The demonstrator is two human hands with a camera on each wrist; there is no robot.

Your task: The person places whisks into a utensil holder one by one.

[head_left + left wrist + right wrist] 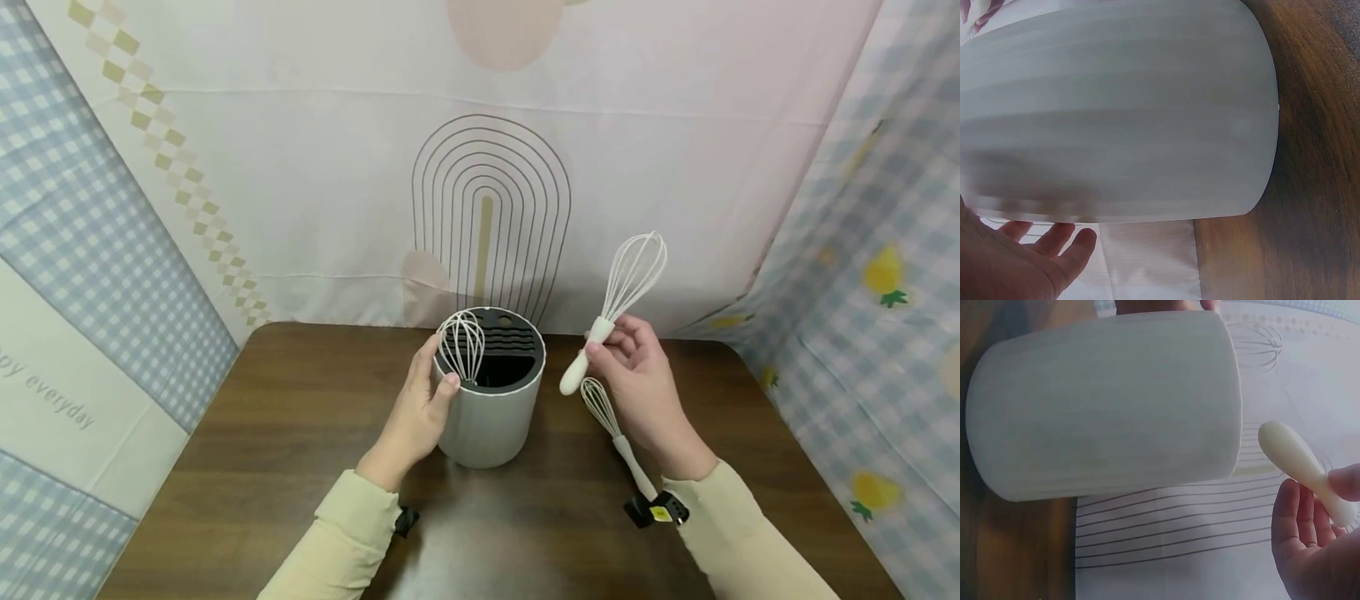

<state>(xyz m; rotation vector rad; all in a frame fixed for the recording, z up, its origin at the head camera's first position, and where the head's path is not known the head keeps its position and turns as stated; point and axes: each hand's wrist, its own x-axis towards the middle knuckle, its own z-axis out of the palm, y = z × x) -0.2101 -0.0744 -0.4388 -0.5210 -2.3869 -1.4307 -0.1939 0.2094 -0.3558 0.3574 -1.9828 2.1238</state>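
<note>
In the head view my right hand point(637, 371) pinches a white whisk point(600, 332) by its handle, wire loops pointing up and away. The right wrist view shows the handle's rounded end point(1285, 447) beyond the thumb, pointing toward the holder. My left hand point(420, 408) grips the side of a round grey utensil holder point(491, 425), its thumb at the rim; the fingers point(1079, 250) lie along the wall in the left wrist view. Another whisk point(462, 343) stands in the holder, loops up, its handle hidden inside. A smaller whisk point(618, 437) lies on the table beside my right hand.
The holder's black top insert point(517, 337) has a large opening at the front, wavy slots and small round holes behind. The brown wooden table point(300, 417) backs onto a patterned cloth point(337, 183); checked cloth point(847, 350) hangs at the right.
</note>
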